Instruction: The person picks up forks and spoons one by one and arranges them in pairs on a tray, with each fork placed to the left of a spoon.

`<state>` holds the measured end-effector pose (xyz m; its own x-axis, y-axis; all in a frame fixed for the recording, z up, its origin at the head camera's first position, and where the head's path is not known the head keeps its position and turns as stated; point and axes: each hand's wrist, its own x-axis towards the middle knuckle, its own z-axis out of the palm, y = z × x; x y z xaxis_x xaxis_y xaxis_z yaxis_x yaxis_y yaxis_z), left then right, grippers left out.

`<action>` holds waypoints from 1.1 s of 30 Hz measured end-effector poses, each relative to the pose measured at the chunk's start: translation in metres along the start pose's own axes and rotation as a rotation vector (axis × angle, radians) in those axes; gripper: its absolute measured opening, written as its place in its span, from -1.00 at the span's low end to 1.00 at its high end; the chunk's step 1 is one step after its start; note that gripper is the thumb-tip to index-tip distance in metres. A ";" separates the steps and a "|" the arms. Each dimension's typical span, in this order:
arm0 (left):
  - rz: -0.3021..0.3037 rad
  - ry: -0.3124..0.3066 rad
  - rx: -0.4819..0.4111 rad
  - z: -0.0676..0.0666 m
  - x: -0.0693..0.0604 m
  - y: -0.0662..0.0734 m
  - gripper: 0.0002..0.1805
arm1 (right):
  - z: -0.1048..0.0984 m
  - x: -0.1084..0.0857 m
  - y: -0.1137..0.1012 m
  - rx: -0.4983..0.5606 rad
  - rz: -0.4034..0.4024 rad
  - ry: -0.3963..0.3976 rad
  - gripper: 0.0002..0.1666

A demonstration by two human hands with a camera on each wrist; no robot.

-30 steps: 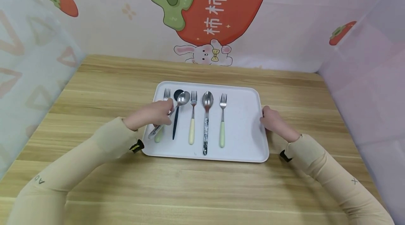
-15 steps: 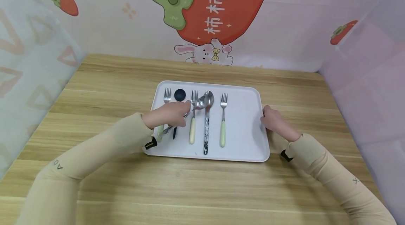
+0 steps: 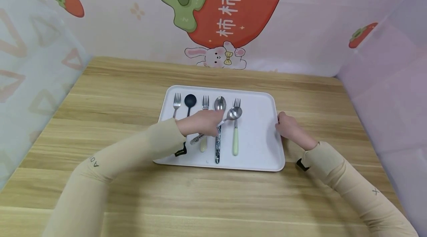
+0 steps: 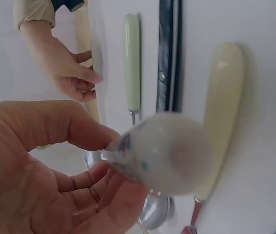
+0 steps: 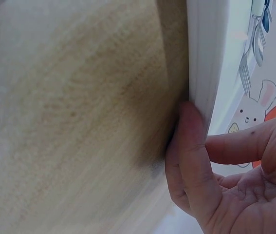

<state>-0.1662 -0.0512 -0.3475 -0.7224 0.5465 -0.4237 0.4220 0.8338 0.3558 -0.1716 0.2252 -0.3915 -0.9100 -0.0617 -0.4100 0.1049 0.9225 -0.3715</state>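
Note:
My left hand (image 3: 204, 122) pinches a metal spoon (image 3: 235, 113) by its white patterned handle, over the middle of a white tray (image 3: 258, 129). The spoon's bowl overlaps a green-handled fork (image 3: 235, 142) in the head view. In the left wrist view, the handle end (image 4: 164, 153) points at the camera, held between thumb and fingers. Beneath lie a spoon with a dark marbled handle (image 3: 218, 150) and a cream-handled fork (image 3: 205, 102), partly hidden by the hand. My right hand (image 3: 289, 127) pinches the tray's right rim (image 5: 203, 58), thumb on the inner side, fingers outside.
On the tray's left part lie another fork (image 3: 177, 100) and a black spoon (image 3: 190, 100), their handles covered by my left arm. The tray sits on a wooden table (image 3: 213, 200), with printed cloth walls (image 3: 116, 26) behind and at both sides.
My left hand has carried the spoon rightward from the tray's left side to over its middle, uncovering the black spoon's bowl. The right hand stays at the rim.

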 end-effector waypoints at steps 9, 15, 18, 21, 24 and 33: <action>0.008 -0.018 -0.038 -0.002 0.014 0.023 -0.44 | 0.000 -0.001 -0.003 0.001 0.001 0.004 -0.76; -0.018 0.000 -0.141 0.004 0.028 0.032 -0.53 | 0.000 -0.001 -0.003 0.000 -0.021 0.021 -0.79; -0.038 0.018 -0.175 0.007 0.033 0.037 -0.59 | 0.000 -0.001 -0.003 0.000 -0.016 0.017 -0.79; -0.048 0.026 -0.215 0.011 0.038 0.042 -0.60 | 0.000 -0.001 -0.003 -0.001 -0.005 0.010 -0.78; -0.067 0.021 -0.256 0.014 0.043 0.046 -0.54 | 0.000 -0.001 -0.003 -0.003 0.000 0.004 -0.78; -0.097 0.021 -0.220 0.021 0.057 0.058 -0.42 | 0.000 0.000 -0.003 -0.021 -0.009 0.023 -0.78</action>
<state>-0.1713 0.0303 -0.3685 -0.7660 0.4611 -0.4480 0.2222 0.8437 0.4886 -0.1719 0.2226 -0.3900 -0.9200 -0.0609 -0.3871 0.0886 0.9299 -0.3569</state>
